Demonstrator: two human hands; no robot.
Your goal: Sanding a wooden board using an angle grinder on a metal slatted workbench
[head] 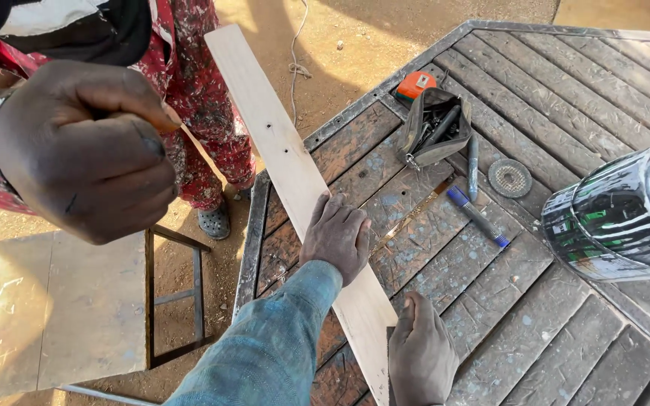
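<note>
Both my hands steady the long pale wooden plank lying slantwise on the weathered slatted surface, left hand flat and open, right hand at its near end, grip unclear, so I judge it placed, one small hole made, the rest undone.

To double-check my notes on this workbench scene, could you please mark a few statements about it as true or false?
1. The left hand and right hand both rest on the wooden plank. True.
2. The tape measure is blue. False: it is orange and sits beside the grey pouch.
3. The blue marker lies on the plank. False: it lies on the slatted table, to the right of the plank.
4. The plank has a small hole in its upper part. True.
</note>
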